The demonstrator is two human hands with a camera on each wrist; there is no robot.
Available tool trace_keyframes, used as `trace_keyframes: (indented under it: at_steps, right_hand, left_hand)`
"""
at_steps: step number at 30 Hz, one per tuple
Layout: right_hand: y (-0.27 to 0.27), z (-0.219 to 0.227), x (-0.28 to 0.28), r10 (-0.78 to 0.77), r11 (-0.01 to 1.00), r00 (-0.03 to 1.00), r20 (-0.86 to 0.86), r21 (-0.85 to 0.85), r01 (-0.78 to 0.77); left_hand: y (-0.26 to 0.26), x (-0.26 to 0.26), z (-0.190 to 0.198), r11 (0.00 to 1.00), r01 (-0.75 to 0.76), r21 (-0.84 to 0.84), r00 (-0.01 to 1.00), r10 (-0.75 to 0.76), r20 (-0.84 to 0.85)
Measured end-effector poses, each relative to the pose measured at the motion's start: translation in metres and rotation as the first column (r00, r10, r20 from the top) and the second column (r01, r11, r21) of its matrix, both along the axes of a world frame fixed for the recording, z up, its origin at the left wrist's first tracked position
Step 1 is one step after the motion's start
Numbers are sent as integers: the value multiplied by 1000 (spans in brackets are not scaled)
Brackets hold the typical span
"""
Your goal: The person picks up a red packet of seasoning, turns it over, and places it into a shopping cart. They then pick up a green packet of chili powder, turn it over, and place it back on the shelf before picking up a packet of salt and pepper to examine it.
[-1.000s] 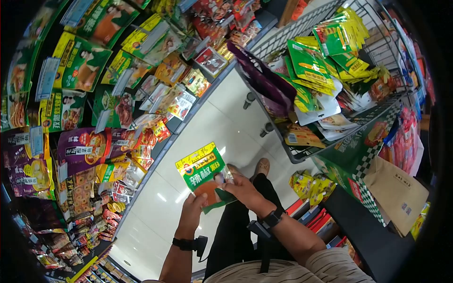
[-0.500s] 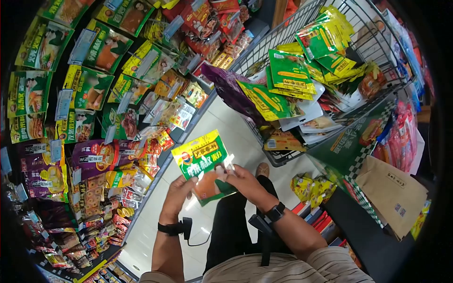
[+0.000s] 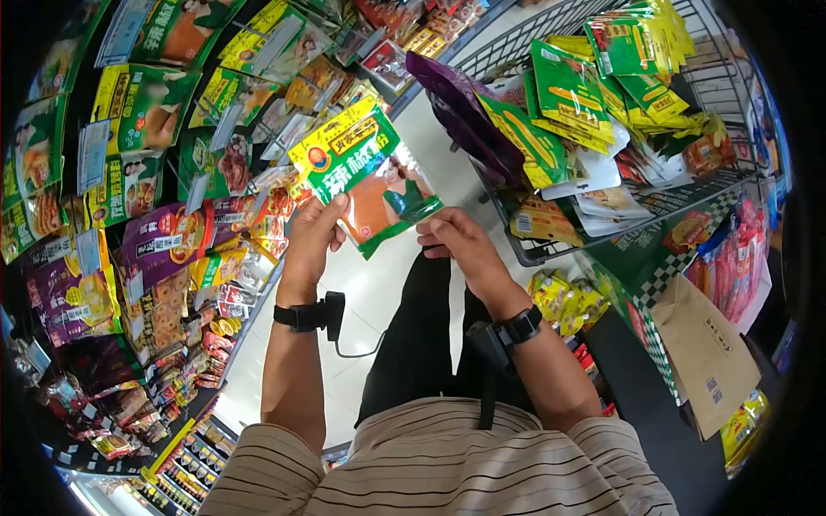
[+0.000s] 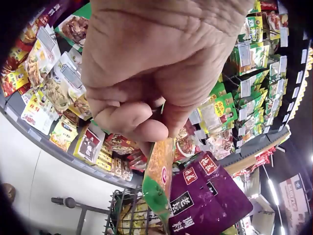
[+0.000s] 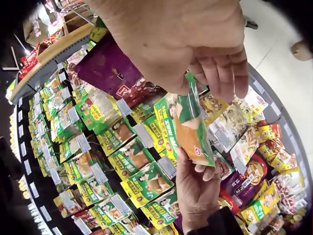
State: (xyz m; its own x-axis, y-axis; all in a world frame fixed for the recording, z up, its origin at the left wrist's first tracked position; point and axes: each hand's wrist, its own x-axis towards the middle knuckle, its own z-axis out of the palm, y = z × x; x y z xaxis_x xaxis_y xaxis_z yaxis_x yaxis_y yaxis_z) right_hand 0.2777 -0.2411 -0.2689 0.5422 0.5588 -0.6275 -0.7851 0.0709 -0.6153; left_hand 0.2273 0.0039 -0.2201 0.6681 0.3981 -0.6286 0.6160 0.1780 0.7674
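A green and yellow packet of chili powder [image 3: 374, 185] is held up in front of the shelves. My left hand [image 3: 311, 241] pinches its lower left edge between thumb and fingers, with the thumb on the printed front. Close beneath the packet's lower right corner is my right hand [image 3: 469, 258], its fingertips right at the bottom edge and its fingers loosely bent. The left wrist view has the packet [image 4: 159, 181] nearly edge-on below the left hand. In the right wrist view, the packet [image 5: 193, 132] stands between the right hand [image 5: 195, 49] and the left hand [image 5: 198, 191].
Shelves on the left hold hanging green packets [image 3: 146, 107] and purple packets [image 3: 172, 241]. A wire shopping cart [image 3: 723, 77] at upper right is filled with green and yellow packets [image 3: 572, 95] and a purple packet [image 3: 469, 120]. A brown paper bag [image 3: 705, 353] is at right.
The chili powder packet has risen away from my body in the left hand. My right hand, earlier gripping its right side, now sits just below its lower right corner.
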Motion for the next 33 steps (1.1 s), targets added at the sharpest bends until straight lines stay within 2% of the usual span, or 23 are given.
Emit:
trace_keyframes:
  at_steps: [8,12,18,23,28,33]
  right_hand:
    - [30,-10,8,-42,999,998,-48,0,42]
    - [35,-11,5,-68,997,994,-82,-27,66]
    - [36,-14,4,-114,993,985,-131,-46,108]
    - [23,-27,-8,-146,989,969,-200,-4,148]
    - [13,-36,-11,-177,983,952,-251,-1,183]
    - [3,-52,-14,-180,981,945,-274,26,194]
  left_hand:
    - [27,9,-6,999,40,-34,999,-41,-15]
    - [37,-1,-22,998,34,-46,999,-35,-31]
    - [29,-2,-18,996,93,-14,991,-94,-94]
    - [21,-9,-31,988,52,-144,993,-67,-96]
    - [10,-6,-39,980,8,-198,988,-38,-147]
    - [6,-10,-61,965,31,-262,982,-78,-172]
